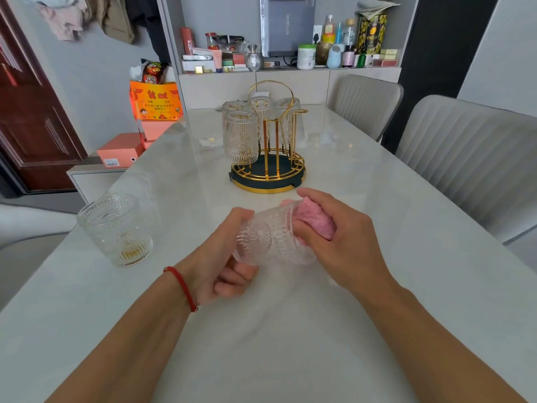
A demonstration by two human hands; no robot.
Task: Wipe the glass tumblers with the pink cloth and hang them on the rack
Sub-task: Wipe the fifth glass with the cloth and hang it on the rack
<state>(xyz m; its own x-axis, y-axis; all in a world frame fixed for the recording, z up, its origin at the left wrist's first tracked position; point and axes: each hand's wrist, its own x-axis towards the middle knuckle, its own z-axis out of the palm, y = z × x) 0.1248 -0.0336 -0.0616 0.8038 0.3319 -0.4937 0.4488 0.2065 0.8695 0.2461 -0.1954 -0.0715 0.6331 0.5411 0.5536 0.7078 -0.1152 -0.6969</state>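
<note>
From the head view, the left hand (223, 254) grips a tumbler (270, 237) by its base, tilted on its side above the table (290, 330). The right hand (340, 237) clutches the cloth (315, 218) — pink, stuffed into the tumbler's mouth. A second glass (116, 229) stands upright at the left edge. Beyond them the rack (268, 146) carries four tumblers upside down.
</note>
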